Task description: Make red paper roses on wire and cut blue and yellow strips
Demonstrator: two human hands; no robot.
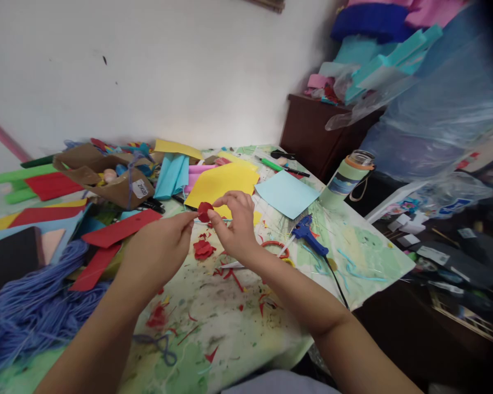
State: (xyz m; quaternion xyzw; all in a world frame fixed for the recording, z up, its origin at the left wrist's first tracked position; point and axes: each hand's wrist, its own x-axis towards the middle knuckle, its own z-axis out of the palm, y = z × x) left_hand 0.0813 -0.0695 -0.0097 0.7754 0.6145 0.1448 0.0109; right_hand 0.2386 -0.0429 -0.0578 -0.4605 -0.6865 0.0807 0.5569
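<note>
Table, box w/ scraps, L hand, R hand pinching red flower

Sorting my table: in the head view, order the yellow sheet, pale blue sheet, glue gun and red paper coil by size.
Yellow sheet and pale blue sheet look alike, unranked; then blue glue gun; smallest, red paper coil.

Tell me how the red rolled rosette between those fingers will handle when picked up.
The red rosette is probably light: the left hand and right hand pinch it with fingertips alone. Its thin curled layers look soft, so squeezing may crush or unwind it. Its round outline might let it roll.
</note>
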